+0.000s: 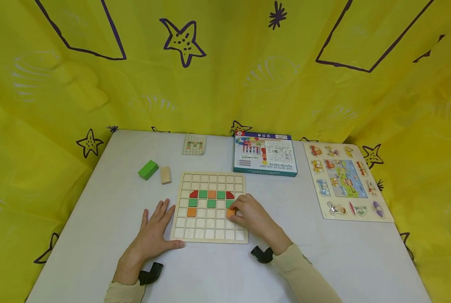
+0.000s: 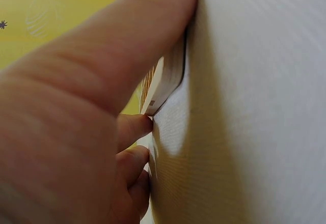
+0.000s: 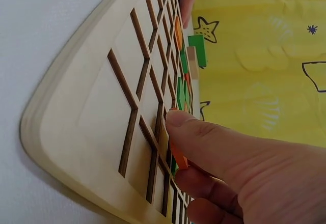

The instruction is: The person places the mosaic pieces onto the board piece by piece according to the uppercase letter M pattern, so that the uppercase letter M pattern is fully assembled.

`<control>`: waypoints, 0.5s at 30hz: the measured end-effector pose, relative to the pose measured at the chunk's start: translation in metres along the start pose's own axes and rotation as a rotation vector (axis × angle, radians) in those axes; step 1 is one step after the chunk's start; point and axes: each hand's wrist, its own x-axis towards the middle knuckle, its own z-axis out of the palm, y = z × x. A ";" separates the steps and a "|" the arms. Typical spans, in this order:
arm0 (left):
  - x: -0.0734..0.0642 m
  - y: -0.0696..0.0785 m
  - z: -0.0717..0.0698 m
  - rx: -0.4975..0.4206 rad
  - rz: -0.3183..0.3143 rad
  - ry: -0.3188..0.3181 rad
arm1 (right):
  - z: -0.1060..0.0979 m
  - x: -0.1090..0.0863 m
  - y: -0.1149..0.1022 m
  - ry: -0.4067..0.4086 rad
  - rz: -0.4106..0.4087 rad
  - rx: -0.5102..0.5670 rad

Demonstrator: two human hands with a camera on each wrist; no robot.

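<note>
A wooden grid board [image 1: 210,241] lies on the table in front of me, with two red rounded tiles [image 1: 193,194], several green tiles [image 1: 211,203] and orange tiles [image 1: 192,212] set in its cells. Near the board's right side, my right hand [image 1: 256,215] pinches an orange tile [image 3: 179,158] between thumb and fingers, below a green tile at that side. The right wrist view has this tile tilted against the grid. My left hand [image 1: 153,233] rests on the table with fingers spread, its thumb along the board's lower left corner and its fingertips by the left edge.
Behind the board lie a green block [image 1: 148,170], a plain wooden block [image 1: 165,175] and a small pattern card [image 1: 194,145]. A teal-edged box [image 1: 265,155] stands back right. Far right lies a picture puzzle board [image 1: 377,215]. Yellow curtain [image 1: 225,92] hangs around the table.
</note>
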 end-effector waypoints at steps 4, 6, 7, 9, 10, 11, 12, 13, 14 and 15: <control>0.000 0.000 0.000 0.003 -0.002 -0.001 | 0.002 0.001 0.000 0.008 -0.003 -0.009; 0.000 0.000 0.000 0.004 -0.002 -0.002 | 0.002 0.001 0.000 0.011 -0.004 -0.011; 0.000 0.000 0.000 0.004 -0.001 -0.002 | 0.002 0.001 0.000 0.011 -0.003 -0.011; 0.000 0.000 0.000 0.003 0.001 -0.002 | 0.003 0.001 0.000 0.008 0.001 -0.015; 0.000 0.000 0.000 0.003 0.003 -0.001 | 0.003 0.002 0.000 0.005 0.004 -0.016; 0.000 0.000 0.000 0.003 0.005 0.000 | 0.003 0.002 0.000 0.003 0.006 -0.017; 0.000 0.000 0.000 0.004 0.006 0.002 | 0.003 0.002 -0.001 -0.001 0.009 -0.020; 0.000 0.000 0.000 0.004 0.007 0.002 | 0.003 0.002 -0.001 -0.003 0.011 -0.021; 0.000 0.000 0.000 0.003 0.008 0.002 | 0.003 0.002 -0.001 -0.003 0.012 -0.022; 0.000 0.000 0.000 0.003 0.008 0.002 | 0.003 0.002 -0.001 -0.004 0.013 -0.023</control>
